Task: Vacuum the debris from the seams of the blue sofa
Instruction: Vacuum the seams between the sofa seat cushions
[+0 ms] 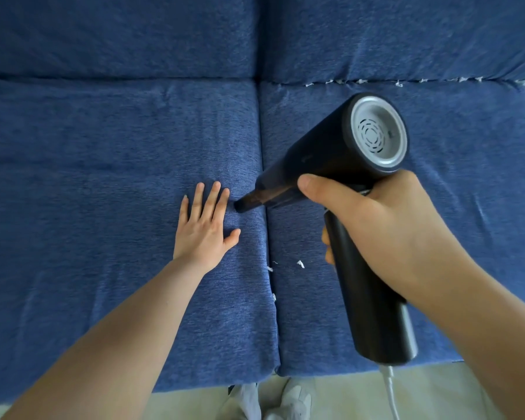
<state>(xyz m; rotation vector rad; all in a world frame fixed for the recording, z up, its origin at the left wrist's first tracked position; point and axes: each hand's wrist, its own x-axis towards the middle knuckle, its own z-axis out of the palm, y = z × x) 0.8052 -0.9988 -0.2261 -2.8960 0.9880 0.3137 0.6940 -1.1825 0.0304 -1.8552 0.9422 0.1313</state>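
Observation:
The blue sofa (103, 153) fills the head view, with a vertical seam (265, 237) between its two seat cushions. My right hand (376, 225) grips the handle of a black handheld vacuum (322, 153), whose narrow nozzle (244, 204) touches the left cushion just beside the seam. My left hand (205, 228) lies flat on the left cushion, fingers spread, its fingertips close to the nozzle. White scraps of debris (300, 264) lie by the seam below the nozzle. More white debris (358, 81) lines the horizontal seam at the back right.
A white cord (390, 389) hangs from the vacuum's handle over the sofa's front edge. Pale floor (331, 389) and white footwear (294, 401) show below that edge. The backrest cushions (119, 34) rise behind the seat.

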